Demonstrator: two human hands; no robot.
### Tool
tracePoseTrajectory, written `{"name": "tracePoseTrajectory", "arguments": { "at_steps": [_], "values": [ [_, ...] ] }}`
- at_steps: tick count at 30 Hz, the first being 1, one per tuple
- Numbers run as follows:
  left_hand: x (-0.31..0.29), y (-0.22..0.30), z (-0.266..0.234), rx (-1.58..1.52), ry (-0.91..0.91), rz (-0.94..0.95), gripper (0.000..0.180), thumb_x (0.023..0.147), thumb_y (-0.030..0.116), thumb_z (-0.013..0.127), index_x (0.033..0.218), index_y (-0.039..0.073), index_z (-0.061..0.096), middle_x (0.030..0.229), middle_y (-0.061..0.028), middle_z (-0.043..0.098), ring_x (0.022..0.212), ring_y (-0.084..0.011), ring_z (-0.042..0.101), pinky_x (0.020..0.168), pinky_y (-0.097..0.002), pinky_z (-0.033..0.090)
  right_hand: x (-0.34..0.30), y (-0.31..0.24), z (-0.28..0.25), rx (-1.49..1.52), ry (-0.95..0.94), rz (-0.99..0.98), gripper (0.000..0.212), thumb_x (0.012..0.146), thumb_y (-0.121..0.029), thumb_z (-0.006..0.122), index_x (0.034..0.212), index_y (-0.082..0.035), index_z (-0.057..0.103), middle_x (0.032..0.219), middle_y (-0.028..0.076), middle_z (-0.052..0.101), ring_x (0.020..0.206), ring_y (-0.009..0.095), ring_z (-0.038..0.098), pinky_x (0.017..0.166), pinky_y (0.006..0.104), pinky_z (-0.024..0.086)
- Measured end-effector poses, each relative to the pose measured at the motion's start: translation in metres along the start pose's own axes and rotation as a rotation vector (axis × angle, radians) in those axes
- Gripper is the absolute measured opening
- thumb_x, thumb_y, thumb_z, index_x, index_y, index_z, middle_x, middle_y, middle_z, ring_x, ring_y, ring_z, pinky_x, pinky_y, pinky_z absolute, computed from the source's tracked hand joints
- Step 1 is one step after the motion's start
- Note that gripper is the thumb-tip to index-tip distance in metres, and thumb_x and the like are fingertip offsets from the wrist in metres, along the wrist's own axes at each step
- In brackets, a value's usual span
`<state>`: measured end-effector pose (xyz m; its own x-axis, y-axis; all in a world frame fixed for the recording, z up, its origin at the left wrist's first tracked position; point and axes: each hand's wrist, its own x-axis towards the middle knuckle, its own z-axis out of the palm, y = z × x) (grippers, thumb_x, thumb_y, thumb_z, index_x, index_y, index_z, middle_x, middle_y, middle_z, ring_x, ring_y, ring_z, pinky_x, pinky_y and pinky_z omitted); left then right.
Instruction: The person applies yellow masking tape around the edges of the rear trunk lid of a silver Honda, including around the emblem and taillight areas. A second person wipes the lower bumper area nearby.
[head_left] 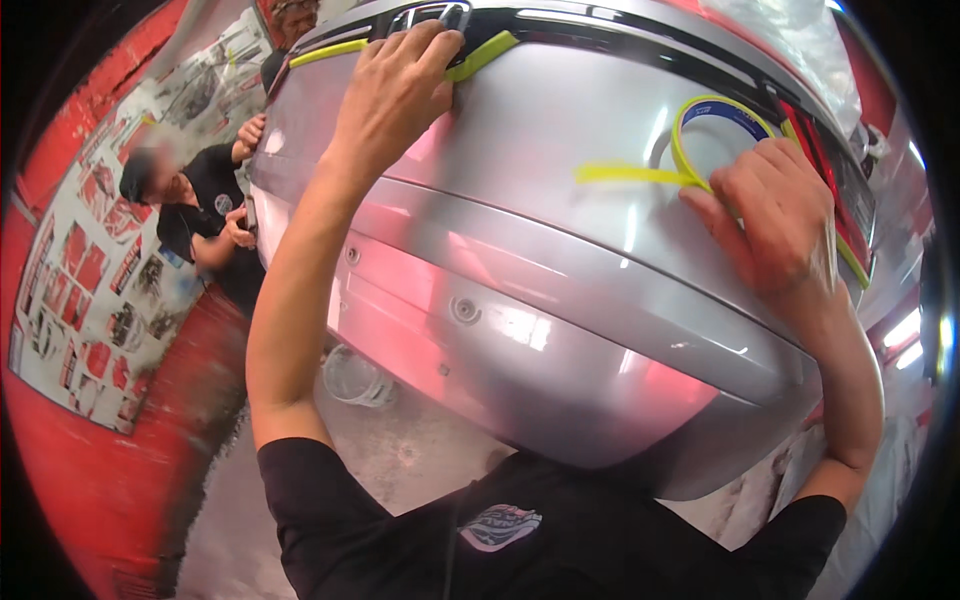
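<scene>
My right hand (pixel 778 218) is closed on a roll of yellow-green masking tape (pixel 678 150) with a blue core. A loose tail of tape sticks out leftward from it, over the silver rear panel of a car (pixel 560 130). At the panel's upper edge my left hand (pixel 398 95) lies over the chrome car emblem (pixel 455 16), its fingers bent and close together. Those fingertips are hidden, so what they grip cannot be made out. One strip of masking tape (pixel 484 56) emerges right of this hand, and another strip (pixel 328 52) runs along the edge to its left.
A person in a black cap (pixel 190 195) touches the panel's left end with both hands; another person (pixel 293 20) is behind its top edge. Yellow tape (pixel 852 262) borders the red tail light (pixel 815 165). Below stands a whitish bucket (pixel 357 380). A poster-covered red wall (pixel 60 480) rises at left.
</scene>
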<state>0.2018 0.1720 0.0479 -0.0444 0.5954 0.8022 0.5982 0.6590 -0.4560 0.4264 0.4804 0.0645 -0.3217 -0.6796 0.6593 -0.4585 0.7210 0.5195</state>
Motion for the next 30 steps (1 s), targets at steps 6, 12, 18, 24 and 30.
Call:
{"name": "tracePoseTrajectory", "arguments": {
  "at_steps": [6,12,18,24,30],
  "values": [
    [0.027,0.0,-0.004,-0.09,-0.156,-0.032,0.049,0.077,0.005,0.068,0.125,0.004,0.058,0.127,-0.0147,0.062,0.114,-0.035,0.062,0.094,-0.0449,0.051,-0.019,-0.003,-0.008,0.08,0.021,-0.002,0.032,0.065,-0.006,0.086,0.081,0.001,0.059,0.07,0.011,0.051,0.064,0.029,0.053,0.061,0.0408,0.044],
    [0.039,0.008,-0.008,-0.072,-0.246,-0.121,0.052,0.076,0.008,0.07,0.127,0.004,0.058,0.126,-0.0157,0.062,0.111,-0.0369,0.064,0.095,-0.0441,0.052,-0.041,0.003,-0.004,0.085,0.028,0.012,0.032,0.065,-0.007,0.087,0.081,0.004,0.061,0.07,0.012,0.05,0.064,0.03,0.051,0.06,0.0406,0.043],
    [0.049,0.009,-0.01,-0.104,-0.317,-0.234,0.054,0.077,0.01,0.071,0.128,0.005,0.058,0.126,-0.0174,0.062,0.112,-0.0369,0.064,0.094,-0.0443,0.052,-0.056,0.009,-0.007,0.125,0.016,0.053,0.034,0.063,-0.008,0.087,0.081,0.005,0.06,0.07,0.013,0.049,0.064,0.031,0.05,0.061,0.0419,0.043],
    [0.055,0.021,-0.014,-0.039,-0.339,-0.207,0.057,0.076,0.01,0.07,0.131,0.004,0.055,0.127,-0.0187,0.06,0.113,-0.0383,0.063,0.094,-0.0451,0.052,-0.07,0.005,-0.012,0.155,0.025,0.053,0.038,0.06,-0.009,0.086,0.082,0.007,0.061,0.072,0.015,0.05,0.067,0.034,0.052,0.063,0.0443,0.046],
    [0.068,0.023,-0.017,-0.08,-0.357,-0.249,0.058,0.075,0.009,0.072,0.13,0.004,0.055,0.127,-0.0215,0.06,0.113,-0.0401,0.062,0.095,-0.0462,0.052,-0.076,0.008,-0.014,0.182,0.053,0.078,0.038,0.059,-0.009,0.086,0.083,0.008,0.061,0.072,0.015,0.05,0.068,0.035,0.054,0.064,0.0462,0.048]
  ]
}}
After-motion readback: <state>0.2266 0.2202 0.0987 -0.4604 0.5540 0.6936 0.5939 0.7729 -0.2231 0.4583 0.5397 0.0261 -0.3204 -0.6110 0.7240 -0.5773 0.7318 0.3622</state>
